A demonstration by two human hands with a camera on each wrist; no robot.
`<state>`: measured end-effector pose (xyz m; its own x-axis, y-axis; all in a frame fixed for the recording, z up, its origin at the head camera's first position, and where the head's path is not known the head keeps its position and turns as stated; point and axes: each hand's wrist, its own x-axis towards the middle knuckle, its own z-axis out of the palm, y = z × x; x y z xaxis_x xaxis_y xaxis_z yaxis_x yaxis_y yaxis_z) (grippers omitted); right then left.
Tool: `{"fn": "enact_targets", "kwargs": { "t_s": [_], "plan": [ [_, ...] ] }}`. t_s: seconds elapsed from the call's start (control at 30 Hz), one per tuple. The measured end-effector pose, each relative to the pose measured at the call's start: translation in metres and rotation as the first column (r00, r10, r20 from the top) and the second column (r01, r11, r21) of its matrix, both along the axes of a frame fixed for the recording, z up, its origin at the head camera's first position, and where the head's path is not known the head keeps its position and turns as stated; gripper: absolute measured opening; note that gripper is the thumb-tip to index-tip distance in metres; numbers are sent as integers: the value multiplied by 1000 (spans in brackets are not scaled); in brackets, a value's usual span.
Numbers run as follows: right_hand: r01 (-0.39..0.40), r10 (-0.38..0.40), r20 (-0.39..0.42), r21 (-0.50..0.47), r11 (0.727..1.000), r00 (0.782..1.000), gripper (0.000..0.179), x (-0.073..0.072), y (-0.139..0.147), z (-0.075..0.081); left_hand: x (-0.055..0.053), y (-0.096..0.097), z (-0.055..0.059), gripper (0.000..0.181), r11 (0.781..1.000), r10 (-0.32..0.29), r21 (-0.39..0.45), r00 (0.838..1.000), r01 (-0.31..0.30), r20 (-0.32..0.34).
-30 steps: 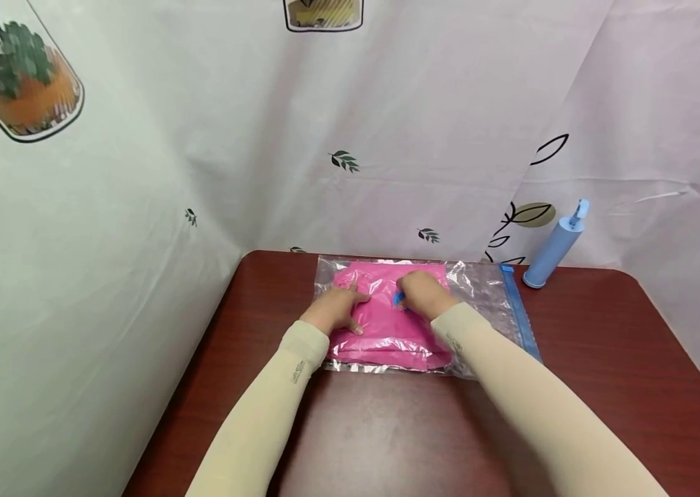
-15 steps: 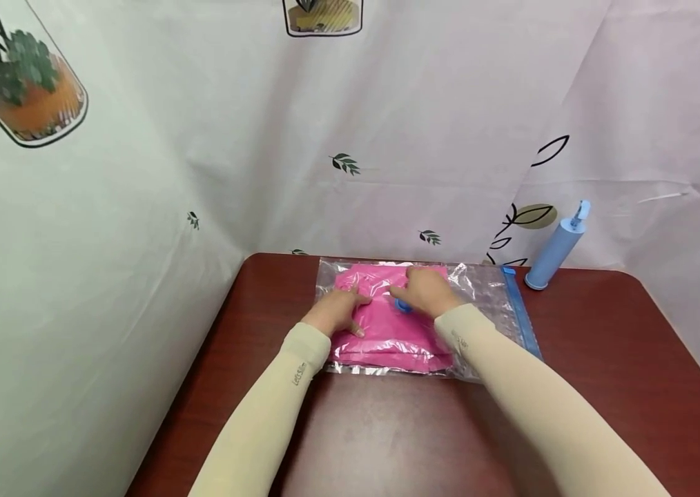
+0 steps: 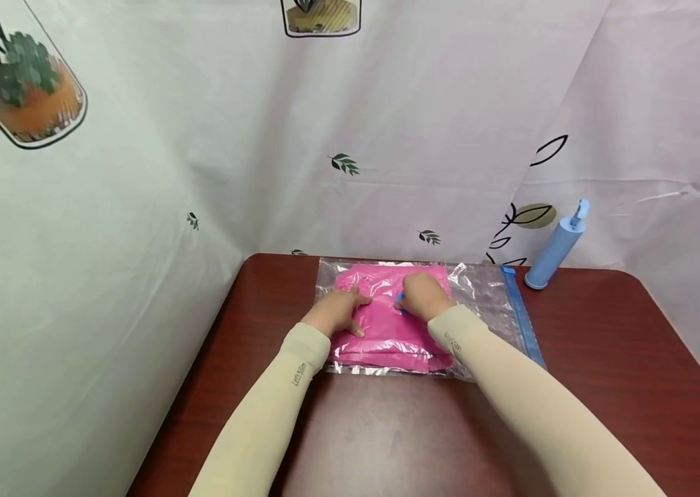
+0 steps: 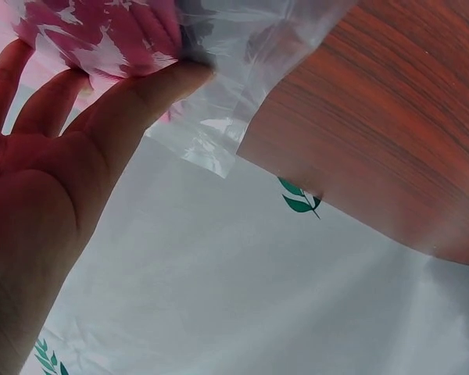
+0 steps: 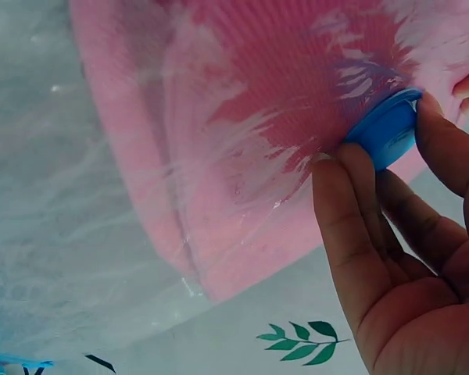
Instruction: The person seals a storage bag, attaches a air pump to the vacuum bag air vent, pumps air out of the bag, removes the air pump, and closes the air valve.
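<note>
A clear plastic vacuum storage bag (image 3: 483,293) lies on the table with folded pink fabric (image 3: 387,335) inside. A round blue valve cap (image 5: 389,134) sits on top of the bag, over the fabric. My right hand (image 3: 423,295) pinches this cap, thumb on one side and fingers on the other in the right wrist view. My left hand (image 3: 337,310) rests on the bag's left part, fingers spread over the pink fabric. In the left wrist view, the fingertips (image 4: 191,72) touch the plastic near the bag's edge.
A light blue hand pump (image 3: 553,254) stands tilted at the back right of the red-brown table (image 3: 611,345). The bag's blue zip strip (image 3: 522,314) runs along its right side. A printed white curtain (image 3: 300,138) borders the table's back and sides.
My right hand has turned back and forth at the cap; its fingers looked extended half a second ago and are more curled now. The left hand and bag have stayed in place.
</note>
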<state>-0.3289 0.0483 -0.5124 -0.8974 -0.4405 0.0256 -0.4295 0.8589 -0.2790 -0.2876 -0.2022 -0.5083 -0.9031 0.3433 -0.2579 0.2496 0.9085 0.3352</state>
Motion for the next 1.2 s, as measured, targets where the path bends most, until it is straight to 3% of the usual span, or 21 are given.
{"fn": "enact_targets", "kwargs": {
  "t_s": [0.17, 0.23, 0.3, 0.47, 0.53, 0.63, 0.93, 1.0, 1.13, 1.2],
  "plan": [
    [-35, 35, -39, -3, 999, 999, 46, -19, 4, -27, 1, 1, 2, 94, 1000, 14, -12, 1000, -13, 13],
    [-44, 43, -53, -6, 999, 998, 44, -17, 4, -26, 3, 1, 2, 94, 1000, 14, -10, 1000, -13, 10],
    [-41, 41, -43, 1, 999, 998, 39, -7, 2, -11, 4, 0, 3, 94, 1000, 12, -12, 1000, -12, 8],
    [-64, 64, 13, -15, 998, 998, 19, 30, -5, 47, 3, -1, 2, 92, 1000, 5, -30, 1000, -5, 16],
    [-73, 74, 30, -29, 997, 997, 17, 39, -6, 60, 2, -2, 1, 91, 1000, 4, -29, 1000, -3, 15],
    [-89, 91, 29, -46, 995, 995, 23, 44, -5, 65, 0, -3, -1, 91, 1000, 6, -17, 1000, -6, 8],
    [-172, 178, 52, -107, 979, 983, 39, 36, 6, 57, -3, -4, -4, 92, 1000, 6, -11, 1000, -6, 2],
    [-139, 147, 64, -113, 984, 987, 43, 27, 9, 45, -2, -3, -4, 91, 1000, 6, -7, 1000, -6, 9],
    [-24, 32, 80, -102, 995, 996, 34, 6, 12, 13, 3, 0, 1, 91, 1000, 3, -4, 1000, -3, -5],
    [15, -9, 77, -78, 997, 997, 38, -2, 11, -2, 10, 4, 13, 89, 1000, 11, 4, 1000, -11, 4]
  ]
}}
